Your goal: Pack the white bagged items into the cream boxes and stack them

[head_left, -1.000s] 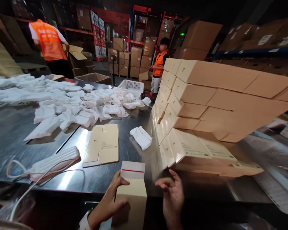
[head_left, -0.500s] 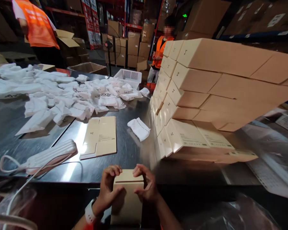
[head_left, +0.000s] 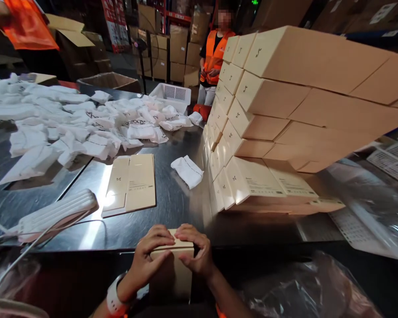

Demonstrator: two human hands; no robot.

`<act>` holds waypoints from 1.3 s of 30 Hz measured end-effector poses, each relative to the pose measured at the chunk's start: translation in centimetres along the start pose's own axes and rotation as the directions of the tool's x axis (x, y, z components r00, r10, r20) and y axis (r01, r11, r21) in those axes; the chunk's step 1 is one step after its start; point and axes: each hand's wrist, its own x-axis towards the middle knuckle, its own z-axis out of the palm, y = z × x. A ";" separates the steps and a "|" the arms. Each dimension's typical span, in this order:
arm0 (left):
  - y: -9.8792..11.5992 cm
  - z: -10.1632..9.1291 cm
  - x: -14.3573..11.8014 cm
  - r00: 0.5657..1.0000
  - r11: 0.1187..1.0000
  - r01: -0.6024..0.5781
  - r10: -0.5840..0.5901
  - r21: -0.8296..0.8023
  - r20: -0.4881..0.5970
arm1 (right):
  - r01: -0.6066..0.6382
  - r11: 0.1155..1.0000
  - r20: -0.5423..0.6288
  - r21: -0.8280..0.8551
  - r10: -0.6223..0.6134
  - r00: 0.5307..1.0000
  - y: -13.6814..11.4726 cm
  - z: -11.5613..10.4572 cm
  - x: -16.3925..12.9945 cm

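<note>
A small tan cardboard box [head_left: 170, 278] stands at the table's front edge, close to my body. My left hand [head_left: 152, 251] grips its left side, with the fingers over the top and the thumb on the near face. From the right, my right hand [head_left: 195, 249] holds it in the same way, fingertips pressing on the top flap. A thin gap shows along the flap's near edge. Beyond my hands, flat folded cartons [head_left: 141, 183] lie on the metal table [head_left: 172, 212], with one white wrapped packet [head_left: 187, 171] to their right.
A tall stack of tan boxes [head_left: 278, 97] fills the right side. Many white packets [head_left: 119, 119] are heaped at the back left. A white power strip [head_left: 59, 212] with cables lies at the left. A white basket [head_left: 172, 95] and two people in orange vests are farther back.
My fingers have moved inward over the box top and press the flap. The camera view has shifted, so the table things sit slightly higher and farther left.
</note>
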 end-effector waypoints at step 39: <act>-1.8 -1.4 -3.8 0.997 0.997 -0.061 0.059 -0.036 -0.051 | -0.102 0.873 -0.083 -0.478 0.071 0.994 3.9 -2.9 9.0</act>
